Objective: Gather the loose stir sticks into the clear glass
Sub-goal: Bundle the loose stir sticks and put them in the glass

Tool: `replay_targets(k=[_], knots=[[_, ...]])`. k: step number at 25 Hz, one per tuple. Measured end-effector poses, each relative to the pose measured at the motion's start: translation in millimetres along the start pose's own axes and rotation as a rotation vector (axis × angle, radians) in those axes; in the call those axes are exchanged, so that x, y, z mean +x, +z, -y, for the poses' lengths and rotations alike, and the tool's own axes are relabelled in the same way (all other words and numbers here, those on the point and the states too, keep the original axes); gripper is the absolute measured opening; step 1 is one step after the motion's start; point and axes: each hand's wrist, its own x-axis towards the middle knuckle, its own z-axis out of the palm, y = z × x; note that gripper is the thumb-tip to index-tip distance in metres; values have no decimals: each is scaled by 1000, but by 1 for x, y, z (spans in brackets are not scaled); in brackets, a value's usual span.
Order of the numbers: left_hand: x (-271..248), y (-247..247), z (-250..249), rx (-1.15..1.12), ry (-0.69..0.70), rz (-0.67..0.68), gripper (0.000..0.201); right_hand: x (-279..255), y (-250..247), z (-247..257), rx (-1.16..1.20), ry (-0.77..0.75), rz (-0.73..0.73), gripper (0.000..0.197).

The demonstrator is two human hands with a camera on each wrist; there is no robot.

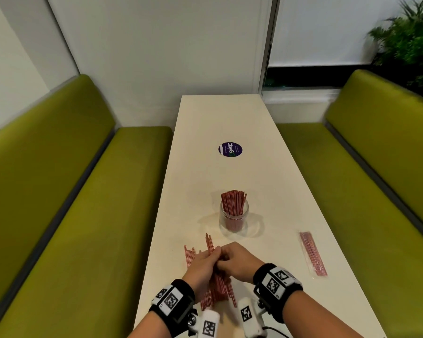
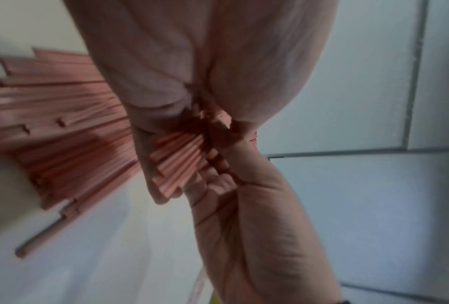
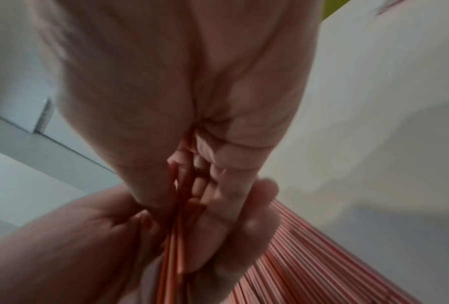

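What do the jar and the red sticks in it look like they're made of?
The jar looks like clear glass: see-through, glossy, with a thick rim. The sticks seem to be thin plastic or paper tubes with fine red and white stripes; the look leaves it open which.

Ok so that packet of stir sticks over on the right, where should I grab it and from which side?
Probably pinch the wrapped packet across its narrow width near the middle, coming from above. It lies flat on the table, long and thin, with both long edges free.

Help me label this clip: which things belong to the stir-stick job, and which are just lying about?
Job: loose stir sticks, gripped by left hand and right hand; clear glass.
Lying about: wrapped stick packet, round sticker, green benches.
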Motion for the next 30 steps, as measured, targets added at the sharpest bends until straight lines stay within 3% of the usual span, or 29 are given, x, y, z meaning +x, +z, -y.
replay_targets(k=[3,8,9,11,14,17,20,24,30], knots=[[-7,8,-4,-158,-7,-35,38,-3,4,9,62,28,-31,16],[-7,-5,-4,-191,32,-209,36,-5,9,4,180,116,-154,19],[-7,-11,-3,-220,35,-257,34,-2,8,-2,107,169,-225,22],[-5,-23,0,-246,48,-350,33,3,6,-16,-256,287,-300,29],[-9,-30,1,-251,70,-390,37,4,21,-22,-577,379,-170,35],[-19,-24,-2,-200,87,-370,34,10,41,-21,-656,356,-100,13],[-23,-23,-2,-114,99,-359,36,17,39,-25,-617,377,-76,21],[-20,-27,4,-46,94,-340,37,10,23,-35,-424,364,-149,23],[-16,-3,1,42,47,-245,40,5,8,-21,-149,142,-145,25]])
